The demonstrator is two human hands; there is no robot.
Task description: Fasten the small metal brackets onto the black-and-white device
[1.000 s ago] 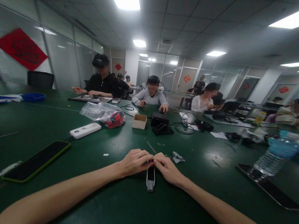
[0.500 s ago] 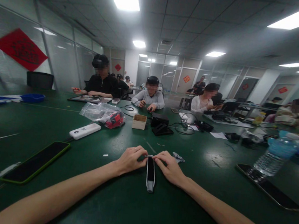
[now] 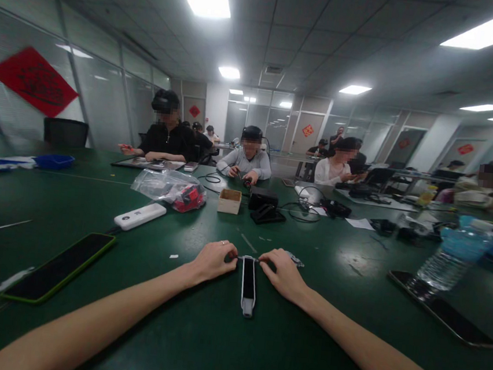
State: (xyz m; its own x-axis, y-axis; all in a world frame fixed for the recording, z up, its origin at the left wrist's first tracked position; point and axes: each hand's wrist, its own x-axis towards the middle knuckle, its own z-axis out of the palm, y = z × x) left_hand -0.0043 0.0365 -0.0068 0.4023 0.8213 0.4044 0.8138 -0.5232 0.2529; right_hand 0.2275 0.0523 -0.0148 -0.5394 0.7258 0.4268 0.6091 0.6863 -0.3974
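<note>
A slim device with a white rim, a long black face and a grey tip (image 3: 247, 287) lies on the green table, its tip toward me. At its far end, a thin dark cord (image 3: 240, 258) shows on both sides, short and hard to make out. My left hand (image 3: 215, 260) pinches the cord's left end between thumb and forefinger. On the other side, my right hand (image 3: 282, 273) is closed in a pinch on the right end. Neither hand covers the device. A crumpled piece of wrapper (image 3: 295, 260) lies just behind my right hand.
To the left lie a green-edged phone (image 3: 59, 269) and a white power bank (image 3: 140, 217). Ahead are a plastic bag (image 3: 159, 185), a small open box (image 3: 230, 202) and a black stand (image 3: 265, 210). A water bottle (image 3: 451, 257) and another phone (image 3: 444, 309) are right. Co-workers sit opposite.
Both hands have drawn slightly apart, the left one leftward and the right one rightward, away from the device's far end. More of the thin cord shows between them. The device stays put.
</note>
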